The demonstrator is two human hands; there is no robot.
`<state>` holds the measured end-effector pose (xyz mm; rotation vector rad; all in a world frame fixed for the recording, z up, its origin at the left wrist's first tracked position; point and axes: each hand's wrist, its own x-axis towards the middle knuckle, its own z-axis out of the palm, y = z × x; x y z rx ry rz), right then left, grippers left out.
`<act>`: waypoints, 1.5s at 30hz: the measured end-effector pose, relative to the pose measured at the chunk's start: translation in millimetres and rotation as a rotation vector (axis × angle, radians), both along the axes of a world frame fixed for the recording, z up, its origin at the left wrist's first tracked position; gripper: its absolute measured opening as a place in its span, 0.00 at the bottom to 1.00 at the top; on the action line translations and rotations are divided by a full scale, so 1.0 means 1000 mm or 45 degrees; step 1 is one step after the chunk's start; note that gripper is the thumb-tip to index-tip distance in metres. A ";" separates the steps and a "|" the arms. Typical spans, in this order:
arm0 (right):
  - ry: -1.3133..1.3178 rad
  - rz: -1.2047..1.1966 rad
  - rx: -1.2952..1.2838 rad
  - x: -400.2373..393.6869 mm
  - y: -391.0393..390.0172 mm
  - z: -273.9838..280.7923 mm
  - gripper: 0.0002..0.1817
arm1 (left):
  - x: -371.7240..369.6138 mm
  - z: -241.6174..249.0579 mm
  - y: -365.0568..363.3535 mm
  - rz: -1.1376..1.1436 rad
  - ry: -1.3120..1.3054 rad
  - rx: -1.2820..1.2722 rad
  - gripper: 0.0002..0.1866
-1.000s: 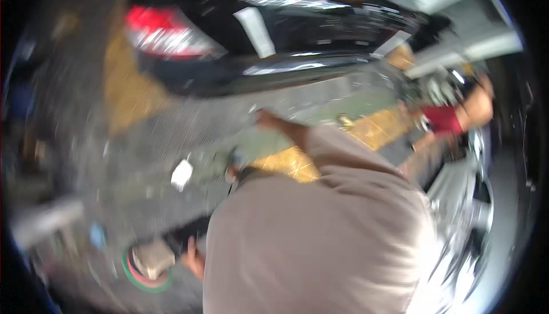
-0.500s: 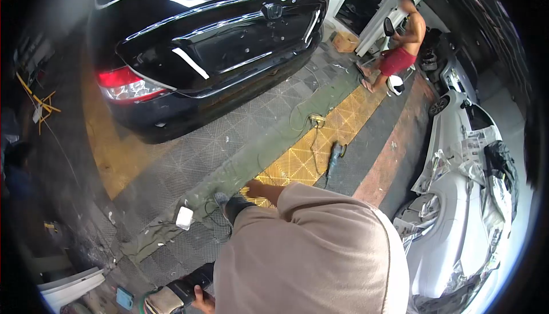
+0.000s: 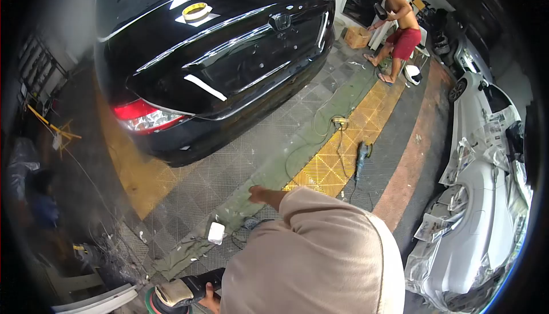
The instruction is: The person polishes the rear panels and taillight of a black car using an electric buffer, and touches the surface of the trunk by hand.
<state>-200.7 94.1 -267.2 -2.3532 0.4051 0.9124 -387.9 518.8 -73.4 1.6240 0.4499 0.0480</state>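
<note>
At the lower left, my left hand [image 3: 210, 299] is closed round the black handle of a polisher [image 3: 174, 294], which has a cream-coloured cover on its head and a red and green pad below. The pad's lower part is cut off by the frame edge. My right hand [image 3: 259, 194] hangs beside my beige shirt, over the green strip of floor. It holds nothing visible; its fingers look loose and apart, though small in the view. A black car [image 3: 240, 51] stands ahead with its boot towards me. A roll of yellow tape [image 3: 195, 11] rests on its boot lid.
A white block [image 3: 216, 233] lies on the floor near my foot. A blue power tool [image 3: 362, 159] and its cable lie to the right. Another person [image 3: 402, 22] bends by a cardboard box [image 3: 357, 37]. A white car body [image 3: 474, 222] with newspaper masking stands right.
My view has shifted, so the car and floor items sit further right and lower. More of the polisher's pad shows. The other person has bent forward, one hand reaching to the box.
</note>
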 end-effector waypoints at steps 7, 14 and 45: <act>-0.351 0.173 0.328 0.030 0.104 0.016 0.33 | 0.043 -0.001 0.007 -0.158 -0.054 0.199 0.42; -0.160 -0.163 0.179 -0.048 0.009 -0.026 0.26 | 0.072 -0.021 0.025 -0.325 -0.220 0.495 0.41; -0.027 -0.316 -0.078 -0.140 0.049 -0.040 0.35 | 0.081 -0.026 0.069 -0.303 -0.121 -0.107 0.37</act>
